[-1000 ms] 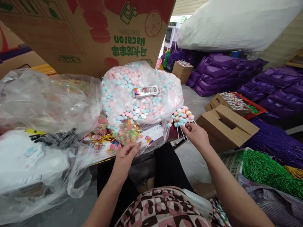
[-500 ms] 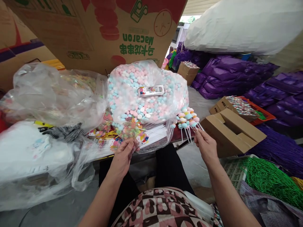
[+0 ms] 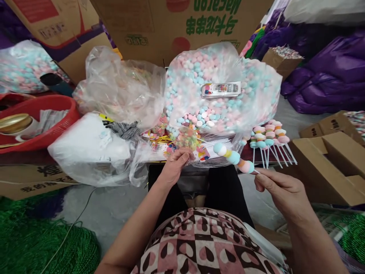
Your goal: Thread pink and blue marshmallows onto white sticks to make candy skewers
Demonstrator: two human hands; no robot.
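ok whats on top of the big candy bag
A small printed packet lies on the candy bag. The bag's lower edge covers wrappers; what lies deeper under it is hidden.

My view is bright and even: soft, diffuse daylight, no hard shadows. Mild glare sits on the clear plastic bag (image 3: 222, 87) beyond my left hand (image 3: 175, 165), whitening its folds. Centre is sharp; the candy skewer (image 3: 235, 158) in my right hand (image 3: 281, 190) reads crisp. Strong wide-angle bending at the edges; the cardboard box (image 3: 332, 167) beside the right hand is stretched and slightly soft.
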